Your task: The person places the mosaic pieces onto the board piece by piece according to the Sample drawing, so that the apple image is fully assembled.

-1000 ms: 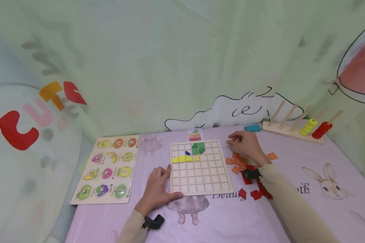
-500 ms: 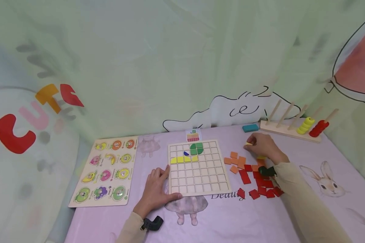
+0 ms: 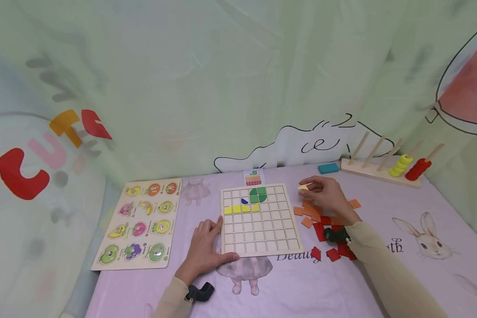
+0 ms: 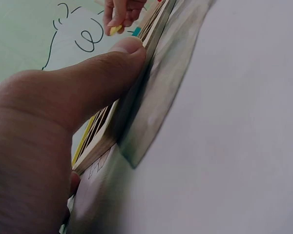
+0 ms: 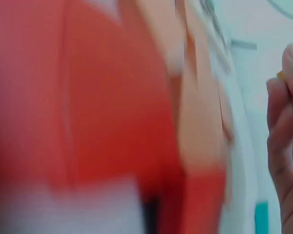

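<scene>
My left hand (image 3: 204, 245) rests at the near left corner of a wooden grid board (image 3: 280, 244), with its thumb on the front edge and its forefinger against the left side. In the left wrist view the thumb lies straight along the board's edge. Green tiles (image 3: 258, 194), a row of yellow tiles (image 3: 236, 209) and a small blue piece (image 3: 244, 201) sit in the grid. Right of the board, my right hand (image 3: 326, 194) pinches a small yellow tile (image 3: 303, 188) between thumb and fingers. In the right wrist view, fingers partly hide that tile.
Orange tiles (image 3: 307, 221) and red tiles (image 3: 333, 255) lie loose under and near the right forearm. A pattern card (image 3: 254, 177) stands behind the board. A fruit puzzle (image 3: 137, 260) lies left; a bead rack (image 3: 381, 176) and teal block (image 3: 328, 168) are at the back right.
My right hand first moved right over the loose tiles, then came back left toward the board with the yellow tile in its fingers. The left hand keeps its place.
</scene>
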{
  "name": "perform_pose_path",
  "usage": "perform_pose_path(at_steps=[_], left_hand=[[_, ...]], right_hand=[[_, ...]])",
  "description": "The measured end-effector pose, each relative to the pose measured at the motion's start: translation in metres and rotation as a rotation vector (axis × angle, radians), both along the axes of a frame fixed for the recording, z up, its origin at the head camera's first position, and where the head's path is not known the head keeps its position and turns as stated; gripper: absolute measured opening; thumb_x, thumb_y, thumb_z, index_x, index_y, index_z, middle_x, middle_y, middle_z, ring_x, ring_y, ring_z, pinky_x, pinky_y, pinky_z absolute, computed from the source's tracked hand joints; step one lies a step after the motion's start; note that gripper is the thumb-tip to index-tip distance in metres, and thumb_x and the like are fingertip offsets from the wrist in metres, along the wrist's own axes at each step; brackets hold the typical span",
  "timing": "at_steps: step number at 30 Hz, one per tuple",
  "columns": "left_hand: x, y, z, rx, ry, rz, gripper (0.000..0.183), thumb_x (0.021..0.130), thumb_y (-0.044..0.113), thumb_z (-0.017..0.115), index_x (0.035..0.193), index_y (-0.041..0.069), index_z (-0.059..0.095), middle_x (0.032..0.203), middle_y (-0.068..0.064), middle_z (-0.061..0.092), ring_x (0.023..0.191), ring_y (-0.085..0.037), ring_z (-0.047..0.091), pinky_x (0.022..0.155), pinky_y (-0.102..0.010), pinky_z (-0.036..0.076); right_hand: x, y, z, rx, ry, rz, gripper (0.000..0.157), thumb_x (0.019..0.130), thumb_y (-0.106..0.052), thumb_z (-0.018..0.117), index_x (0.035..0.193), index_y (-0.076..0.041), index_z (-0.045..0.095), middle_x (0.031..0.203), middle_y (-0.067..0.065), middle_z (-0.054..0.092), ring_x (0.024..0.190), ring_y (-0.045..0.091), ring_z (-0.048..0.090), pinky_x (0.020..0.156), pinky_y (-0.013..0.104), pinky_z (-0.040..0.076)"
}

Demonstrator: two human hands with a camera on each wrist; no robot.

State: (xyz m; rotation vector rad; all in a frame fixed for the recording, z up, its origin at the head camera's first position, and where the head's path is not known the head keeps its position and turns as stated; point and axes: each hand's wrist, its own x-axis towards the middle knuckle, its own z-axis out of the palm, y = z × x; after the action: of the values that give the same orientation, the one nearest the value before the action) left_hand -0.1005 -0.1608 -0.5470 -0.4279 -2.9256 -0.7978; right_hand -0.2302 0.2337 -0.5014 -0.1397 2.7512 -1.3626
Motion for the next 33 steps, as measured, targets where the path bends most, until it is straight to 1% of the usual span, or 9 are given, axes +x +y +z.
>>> perform_pose_path(at_steps=[2, 6, 8, 10, 16, 19, 22, 29, 33], left_hand=[[0.0, 0.0, 0.0, -0.003, -0.002, 0.003, 0.12, 0.07, 0.073, 0.084, 0.162, 0.008, 0.043, 0.106, 0.002, 0.045, 0.095, -0.012, 0.034, 0.086, -0.032, 0.032], [0.0, 0.0, -0.001, -0.004, 0.013, 0.002, 0.119, 0.07, 0.072, 0.085, 0.162, 0.007, 0.044, 0.105, 0.002, 0.045, 0.094, -0.012, 0.034, 0.086, -0.032, 0.032], [0.0, -0.001, -0.001, -0.002, 0.019, -0.001, 0.12, 0.07, 0.072, 0.085, 0.162, 0.007, 0.044, 0.105, 0.002, 0.045, 0.094, -0.012, 0.034, 0.086, -0.032, 0.032], [0.0, -0.001, -0.002, 0.001, 0.021, -0.004, 0.12, 0.07, 0.072, 0.085, 0.162, 0.006, 0.044, 0.104, 0.001, 0.045, 0.094, -0.013, 0.035, 0.086, -0.032, 0.032], [-0.001, -0.002, -0.004, -0.014, 0.016, -0.006, 0.12, 0.071, 0.073, 0.084, 0.162, 0.007, 0.043, 0.107, 0.001, 0.045, 0.096, -0.013, 0.036, 0.089, -0.033, 0.033], [-0.002, -0.002, -0.004, -0.023, 0.008, -0.001, 0.12, 0.071, 0.074, 0.084, 0.163, 0.008, 0.042, 0.108, 0.001, 0.045, 0.097, -0.013, 0.036, 0.089, -0.033, 0.033], [-0.002, -0.001, -0.003, -0.021, 0.0, 0.001, 0.119, 0.072, 0.073, 0.084, 0.163, 0.009, 0.042, 0.108, 0.0, 0.046, 0.097, -0.013, 0.036, 0.089, -0.033, 0.033], [-0.003, -0.002, -0.004, -0.025, 0.011, -0.003, 0.119, 0.072, 0.073, 0.083, 0.163, 0.009, 0.042, 0.108, 0.001, 0.046, 0.096, -0.012, 0.036, 0.088, -0.032, 0.033], [-0.002, -0.002, -0.003, -0.02, 0.003, -0.004, 0.119, 0.072, 0.074, 0.083, 0.163, 0.008, 0.042, 0.108, 0.001, 0.046, 0.096, -0.012, 0.036, 0.088, -0.032, 0.032]], right_hand=[[0.003, -0.009, 0.0, -0.089, -0.031, 0.022, 0.04, 0.098, -0.023, 0.079, 0.135, -0.01, 0.071, 0.115, 0.018, 0.072, 0.095, 0.027, 0.069, 0.069, 0.02, 0.055], [0.006, -0.026, -0.004, -0.206, -0.035, 0.087, 0.04, 0.1, -0.014, 0.074, 0.139, -0.005, 0.068, 0.117, 0.019, 0.078, 0.096, 0.017, 0.075, 0.076, 0.017, 0.056], [0.006, -0.033, -0.008, -0.228, -0.027, 0.117, 0.039, 0.1, -0.012, 0.074, 0.138, -0.004, 0.068, 0.116, 0.018, 0.079, 0.097, 0.013, 0.077, 0.081, 0.015, 0.056], [0.006, -0.041, -0.01, -0.239, -0.029, 0.139, 0.038, 0.1, -0.012, 0.075, 0.136, -0.004, 0.069, 0.113, 0.017, 0.08, 0.096, 0.011, 0.076, 0.081, 0.015, 0.055], [0.006, -0.061, -0.011, -0.239, -0.012, 0.181, 0.033, 0.095, -0.012, 0.08, 0.126, -0.003, 0.075, 0.112, 0.017, 0.077, 0.093, 0.013, 0.073, 0.083, 0.015, 0.055], [0.007, -0.069, -0.01, -0.218, 0.01, 0.218, 0.031, 0.094, -0.011, 0.081, 0.124, -0.002, 0.076, 0.113, 0.017, 0.076, 0.095, 0.018, 0.071, 0.083, 0.017, 0.055], [0.008, -0.076, -0.006, -0.178, 0.012, 0.248, 0.031, 0.092, -0.011, 0.083, 0.122, -0.002, 0.077, 0.109, 0.016, 0.076, 0.094, 0.022, 0.069, 0.082, 0.019, 0.054], [-0.001, -0.082, -0.008, -0.03, 0.007, 0.295, 0.027, 0.084, -0.014, 0.091, 0.11, -0.011, 0.083, 0.091, 0.002, 0.074, 0.082, 0.017, 0.062, 0.073, 0.025, 0.05], [-0.002, -0.085, -0.008, 0.047, 0.026, 0.316, 0.028, 0.081, -0.015, 0.093, 0.107, -0.01, 0.084, 0.086, 0.0, 0.071, 0.077, 0.016, 0.058, 0.071, 0.025, 0.047]])
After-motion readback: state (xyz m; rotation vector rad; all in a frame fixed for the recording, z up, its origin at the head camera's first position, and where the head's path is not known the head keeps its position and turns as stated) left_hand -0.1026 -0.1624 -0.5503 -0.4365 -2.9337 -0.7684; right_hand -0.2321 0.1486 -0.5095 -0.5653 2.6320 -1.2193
